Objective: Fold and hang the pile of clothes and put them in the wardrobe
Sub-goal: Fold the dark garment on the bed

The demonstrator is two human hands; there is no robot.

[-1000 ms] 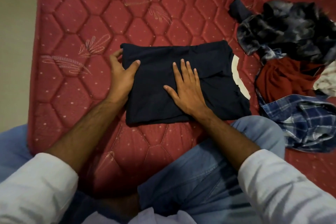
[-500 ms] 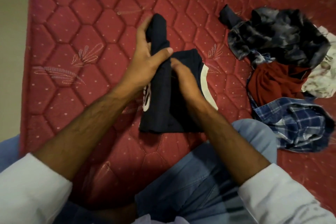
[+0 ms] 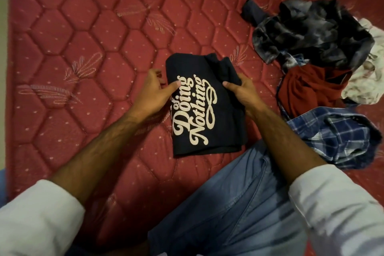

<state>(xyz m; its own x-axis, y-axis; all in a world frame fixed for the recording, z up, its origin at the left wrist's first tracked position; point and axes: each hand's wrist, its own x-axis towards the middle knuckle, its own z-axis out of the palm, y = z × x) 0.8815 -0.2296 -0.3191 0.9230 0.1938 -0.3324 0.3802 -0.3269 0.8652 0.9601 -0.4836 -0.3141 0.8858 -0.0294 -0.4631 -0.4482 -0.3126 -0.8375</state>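
Observation:
A folded navy T-shirt (image 3: 224, 122) with cream lettering lies face up on the red quilted mattress (image 3: 87, 52), in the middle of the view. My left hand (image 3: 154, 94) grips its left edge, thumb on top of the print and fingers curled at the side. My right hand (image 3: 241, 91) grips the right edge, thumb on top of the cloth. To the right sits a loose pile of clothes: a dark mottled garment (image 3: 311, 31), a red one (image 3: 307, 89), a white patterned one (image 3: 367, 81) and a blue checked shirt (image 3: 336, 137).
My knee in blue jeans (image 3: 239, 203) rests on the mattress just below the folded shirt. The mattress's left edge runs along a pale floor (image 3: 3, 68) at the far left.
The wide navy shirt was folded in half from left to right, then turned over, so the lettering now faces up. Both hands went from pressing and folding to gripping its two side edges.

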